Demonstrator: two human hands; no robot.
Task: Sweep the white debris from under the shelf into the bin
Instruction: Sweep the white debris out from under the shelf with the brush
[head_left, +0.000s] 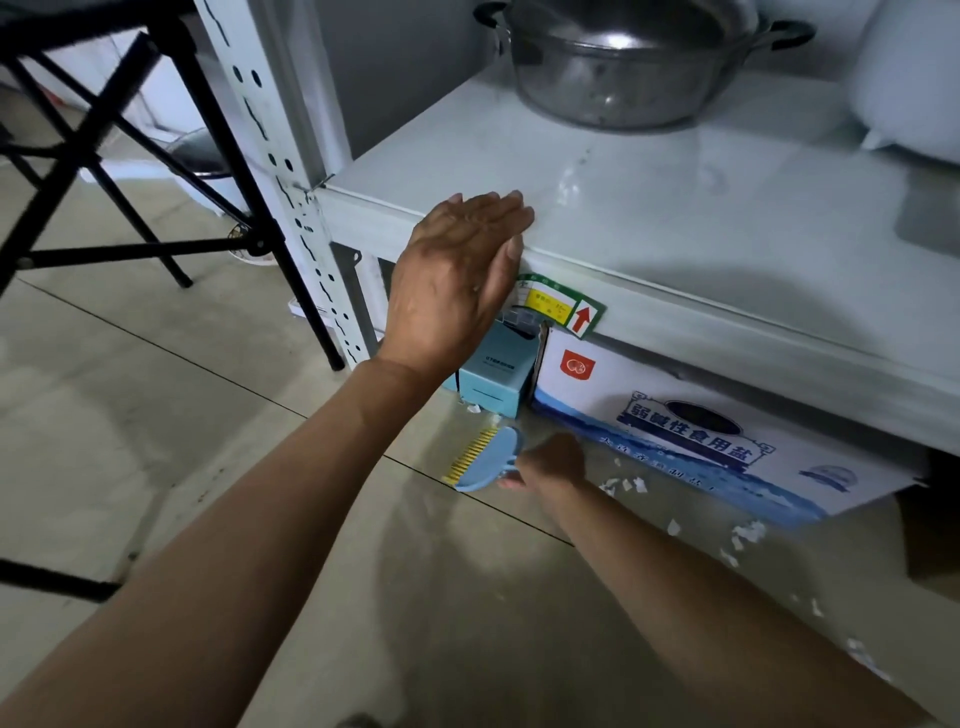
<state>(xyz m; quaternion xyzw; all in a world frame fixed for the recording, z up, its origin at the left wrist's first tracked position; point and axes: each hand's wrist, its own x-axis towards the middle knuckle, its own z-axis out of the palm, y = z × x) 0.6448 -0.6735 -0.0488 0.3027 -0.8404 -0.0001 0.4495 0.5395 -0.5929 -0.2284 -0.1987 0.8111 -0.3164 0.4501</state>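
White paper debris (628, 484) lies scattered on the tiled floor along the foot of the white metal shelf (675, 228), trailing off to the right. My right hand (550, 462) is low at the floor, shut on the handle of a small blue hand brush (491, 457) with yellow bristles pointing left. A few white scraps lie just behind the brush by a small blue box. My left hand (457, 280) rests flat and open on the front edge of the lowest shelf board. No bin is in view.
Under the shelf stand a small light-blue box (493, 374) and a white-and-blue cardboard carton (701, 436). A steel pot (623, 62) and a white appliance (914, 78) sit on the shelf. A black folding chair frame (135, 171) stands at the left.
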